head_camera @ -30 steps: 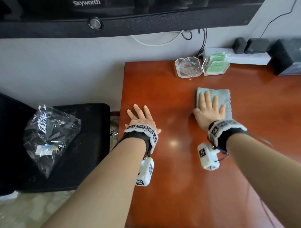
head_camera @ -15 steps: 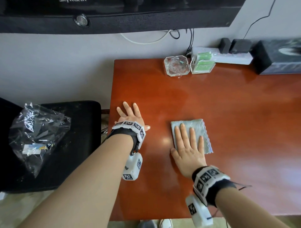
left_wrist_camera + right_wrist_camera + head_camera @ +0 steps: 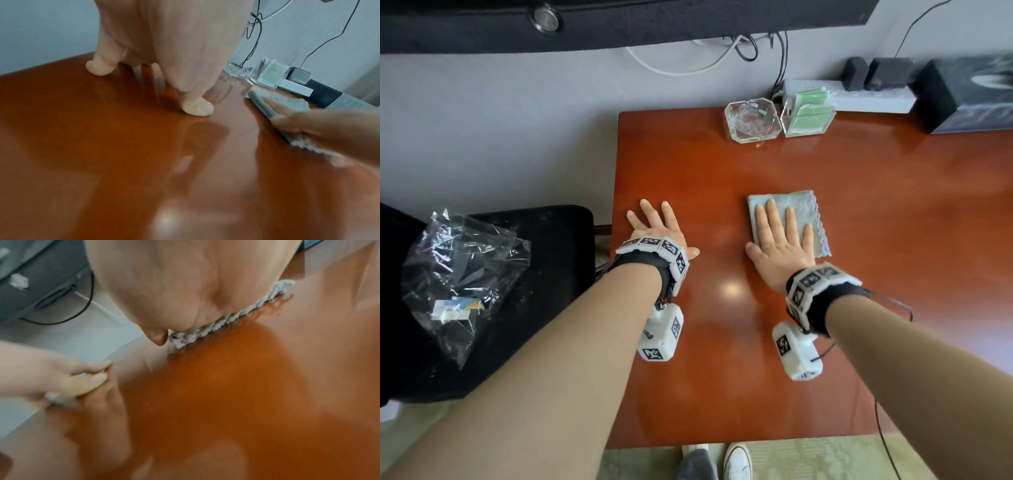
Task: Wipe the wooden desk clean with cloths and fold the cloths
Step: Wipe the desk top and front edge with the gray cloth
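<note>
Fingers (image 3: 774,219) flat, our right hand (image 3: 779,245) presses the cloth (image 3: 803,205) at the desk's (image 3: 893,240) centre; left hand (image 3: 657,229) spread at nine o'clock, holding nothing. Soft, light, likely to slide; we'd pinch a corner to fold.

Both forearms are reaching forward, roughly parallel, each wrist wearing a black band with white marker blocks. The left hand (image 3: 659,228) is lying palm down with fingers straight and spread, thumb sticking out toward the right hand (image 3: 780,241). That hand is pressing flat too, fingers straight and slightly apart.
</note>
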{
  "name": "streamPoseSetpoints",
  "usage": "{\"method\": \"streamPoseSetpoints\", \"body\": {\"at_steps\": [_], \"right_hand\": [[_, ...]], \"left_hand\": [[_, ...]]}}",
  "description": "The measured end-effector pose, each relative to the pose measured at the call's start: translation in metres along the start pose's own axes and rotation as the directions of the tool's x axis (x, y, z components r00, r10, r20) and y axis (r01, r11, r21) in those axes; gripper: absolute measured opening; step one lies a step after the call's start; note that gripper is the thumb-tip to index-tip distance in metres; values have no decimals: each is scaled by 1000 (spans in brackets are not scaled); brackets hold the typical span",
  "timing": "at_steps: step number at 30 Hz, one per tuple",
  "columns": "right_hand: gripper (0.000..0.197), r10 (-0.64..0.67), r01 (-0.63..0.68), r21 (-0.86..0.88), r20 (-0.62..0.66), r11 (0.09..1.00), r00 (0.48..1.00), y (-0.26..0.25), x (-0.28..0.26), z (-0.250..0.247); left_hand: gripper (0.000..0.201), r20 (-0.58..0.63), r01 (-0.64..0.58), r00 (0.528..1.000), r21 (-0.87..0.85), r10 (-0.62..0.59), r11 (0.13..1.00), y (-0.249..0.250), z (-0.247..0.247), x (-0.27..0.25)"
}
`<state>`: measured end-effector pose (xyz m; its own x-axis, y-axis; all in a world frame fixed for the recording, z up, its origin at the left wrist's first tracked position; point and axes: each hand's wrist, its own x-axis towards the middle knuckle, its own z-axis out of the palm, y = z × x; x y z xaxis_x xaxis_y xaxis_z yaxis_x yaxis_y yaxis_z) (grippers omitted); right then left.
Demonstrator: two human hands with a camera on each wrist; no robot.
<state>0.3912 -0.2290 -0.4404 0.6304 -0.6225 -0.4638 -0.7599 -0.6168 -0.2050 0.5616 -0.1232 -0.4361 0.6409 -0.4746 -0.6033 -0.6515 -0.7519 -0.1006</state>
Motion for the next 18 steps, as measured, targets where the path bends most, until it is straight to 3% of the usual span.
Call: {"method": "streamPoseSetpoints", "body": {"at_steps": [6, 9, 14, 18], "right_hand": [[69, -41, 41, 4, 43, 999, 998, 1, -98, 56], [72, -57, 58, -16, 61, 998, 997, 3, -123, 70], [68, -39, 39, 19, 47, 999, 998, -2, -114, 63], [69, 22, -22, 29, 14, 999, 1000, -15, -55, 32]], "left_hand": [[105, 4, -12, 1000, -16, 12, 1000, 0, -6, -9], [104, -16, -29, 999, -15, 29, 999, -3, -7, -16], [97, -98, -171, 981, -10, 169, 985, -23, 23, -43], [91, -140, -259, 955, 41, 262, 965, -52, 57, -71]]}}
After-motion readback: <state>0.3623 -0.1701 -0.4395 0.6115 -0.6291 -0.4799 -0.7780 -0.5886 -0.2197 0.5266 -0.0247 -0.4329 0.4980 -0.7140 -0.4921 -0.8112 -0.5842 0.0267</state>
